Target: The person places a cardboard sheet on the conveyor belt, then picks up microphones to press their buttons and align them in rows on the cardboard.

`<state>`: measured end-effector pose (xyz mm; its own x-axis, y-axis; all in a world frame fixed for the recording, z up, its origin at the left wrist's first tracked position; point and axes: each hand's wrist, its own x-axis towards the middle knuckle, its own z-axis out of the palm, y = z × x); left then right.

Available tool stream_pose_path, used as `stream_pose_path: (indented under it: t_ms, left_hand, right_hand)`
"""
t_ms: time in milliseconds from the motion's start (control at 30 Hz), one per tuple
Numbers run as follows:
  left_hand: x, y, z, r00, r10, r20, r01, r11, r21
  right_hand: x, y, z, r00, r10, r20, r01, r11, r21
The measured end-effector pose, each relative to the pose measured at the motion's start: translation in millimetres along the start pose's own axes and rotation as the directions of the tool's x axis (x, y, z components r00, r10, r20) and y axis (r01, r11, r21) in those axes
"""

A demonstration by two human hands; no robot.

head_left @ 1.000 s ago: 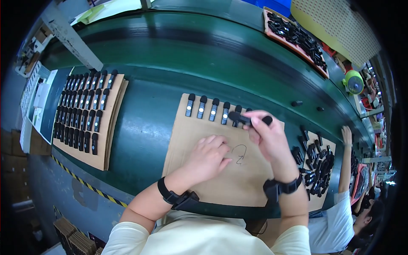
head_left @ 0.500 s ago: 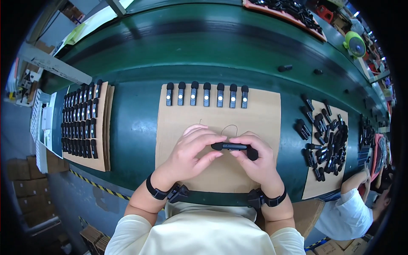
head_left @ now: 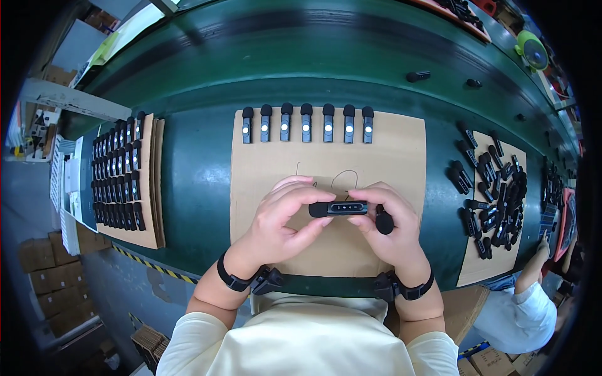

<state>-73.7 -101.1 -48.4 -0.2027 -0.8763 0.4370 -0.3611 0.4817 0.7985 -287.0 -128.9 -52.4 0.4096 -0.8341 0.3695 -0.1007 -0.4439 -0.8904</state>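
Over the middle of a cardboard sheet [head_left: 329, 257], a small black clip-on microphone [head_left: 348, 207] lies sideways between my two hands. My left hand [head_left: 282, 216] pinches its dark foam-capped end with thumb and fingertips. At the other end, the thumb and fingers of my right hand [head_left: 394, 222] hold the body. A second dark foam-capped piece [head_left: 384, 220] is tucked in my right hand, mostly hidden by the fingers. The held microphone's upward side shows a long oval recess with small bright dots. Beyond my hands, a row of several similar microphones [head_left: 306, 125] lies with white round spots up.
At left, stacked cardboard [head_left: 160, 188] carries rows of microphones. A loose heap of microphones [head_left: 501, 194] covers cardboard at right. A thin wire loop [head_left: 345, 172] lies beyond my hands. A green fan [head_left: 532, 50] stands far right; another person's arm [head_left: 533, 269] is at lower right.
The held microphone has been rolled so its recessed side faces up. The second foam-capped piece in my right hand has tilted more upright. The whole view has shifted slightly.
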Motion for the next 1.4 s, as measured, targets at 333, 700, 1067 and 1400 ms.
stream_pose_path:
  t_ms: [333,700,1067,1400]
  left_hand:
    - [-0.8,-2.9,-2.8,0.997,0.069,0.041,-0.069,0.997,0.019]
    - [-1.1,-2.8,-1.0,0.997,0.074,0.033,-0.073,0.997,-0.007]
    - [1.2,-4.4,-2.1,0.993,0.084,0.08,-0.084,0.996,-0.003]
    - [1.5,-10.0,8.3,0.994,0.09,0.062,-0.095,0.993,0.076]
  right_hand:
    - [0.0,1.2,-0.3,0.999,-0.048,-0.001,0.048,0.999,0.007]
    - [-0.5,1.6,-0.7,0.997,-0.074,0.002,0.074,0.997,0.008]
    - [-0.3,1.0,3.1,0.995,-0.098,0.016,0.097,0.993,0.064]
    - [8.3,-10.1,4.4,0.984,-0.176,0.04,0.18,0.972,-0.149]
